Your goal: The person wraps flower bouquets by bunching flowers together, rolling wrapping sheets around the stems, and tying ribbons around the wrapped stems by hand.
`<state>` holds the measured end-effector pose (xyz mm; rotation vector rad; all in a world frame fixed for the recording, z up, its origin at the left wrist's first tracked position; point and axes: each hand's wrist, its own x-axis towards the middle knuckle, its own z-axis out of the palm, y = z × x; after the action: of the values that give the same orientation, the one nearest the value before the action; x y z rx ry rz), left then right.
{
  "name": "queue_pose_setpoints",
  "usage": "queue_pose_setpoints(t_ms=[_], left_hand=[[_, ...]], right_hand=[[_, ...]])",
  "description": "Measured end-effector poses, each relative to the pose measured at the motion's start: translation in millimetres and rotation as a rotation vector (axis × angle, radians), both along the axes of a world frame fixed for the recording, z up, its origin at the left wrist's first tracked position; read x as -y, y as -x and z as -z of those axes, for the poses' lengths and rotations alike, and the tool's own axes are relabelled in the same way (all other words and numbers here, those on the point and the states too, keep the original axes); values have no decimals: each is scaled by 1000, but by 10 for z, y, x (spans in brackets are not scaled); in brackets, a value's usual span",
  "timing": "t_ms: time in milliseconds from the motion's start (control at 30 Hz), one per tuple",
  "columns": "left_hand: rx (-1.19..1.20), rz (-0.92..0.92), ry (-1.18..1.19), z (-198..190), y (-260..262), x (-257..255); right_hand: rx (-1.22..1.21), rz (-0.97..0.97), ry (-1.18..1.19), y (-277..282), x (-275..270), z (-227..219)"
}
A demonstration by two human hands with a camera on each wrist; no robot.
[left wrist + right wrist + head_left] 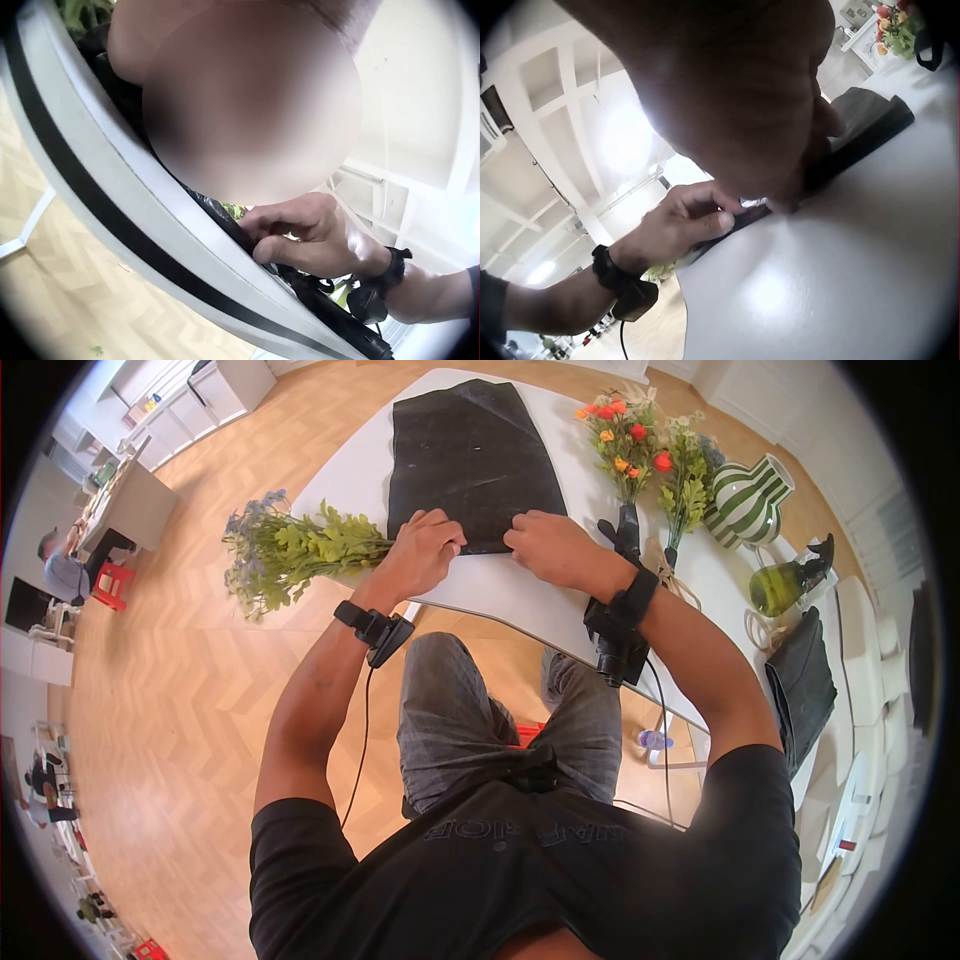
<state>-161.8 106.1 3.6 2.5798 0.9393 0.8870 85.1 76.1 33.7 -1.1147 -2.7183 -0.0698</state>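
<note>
A black sheet (pixel 475 460) lies spread on the white table, its narrower end away from me, faint creases on its surface. My left hand (pixel 425 550) pinches its near edge toward the left corner, fingers curled. At the right part of the same edge, my right hand (pixel 560 550) grips the sheet between thumb and fingers. In the right wrist view the left hand (pixel 679 225) has thumb and forefinger on the sheet's edge (pixel 870 139), close over the tabletop. The left wrist view shows the right hand (pixel 307 232) bent over the edge; a blurred patch covers much of that view.
Blue flowers with green leaves (pixel 320 545) lie left, overhanging the table (pixel 335 485). To the right are red and orange flowers (pixel 625 445), a leafy bunch (pixel 685 495), a green-striped vase (pixel 745 505), a green bottle (pixel 775 590) and folded black material (pixel 805 680).
</note>
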Motion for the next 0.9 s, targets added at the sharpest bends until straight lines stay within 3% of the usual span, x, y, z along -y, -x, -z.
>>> queue_pose_setpoints(t_ms=[233, 533, 633, 700, 800, 900], left_hand=[[-25, -21, -127, -53, 5, 167], [-83, -108, -187, 22, -21, 229], [-88, -84, -171, -3, -28, 219], [-78, -66, -139, -14, -18, 198], [-57, -26, -58, -64, 21, 134], [-12, -1, 39, -116, 17, 114]], right_hand=[[36, 42, 2, 60, -111, 16], [-19, 101, 296, 59, -179, -125], [-29, 129, 376, 38, -150, -94], [-86, 64, 131, 36, -44, -37], [-196, 186, 213, 47, 18, -71], [-136, 173, 278, 39, -56, -105]])
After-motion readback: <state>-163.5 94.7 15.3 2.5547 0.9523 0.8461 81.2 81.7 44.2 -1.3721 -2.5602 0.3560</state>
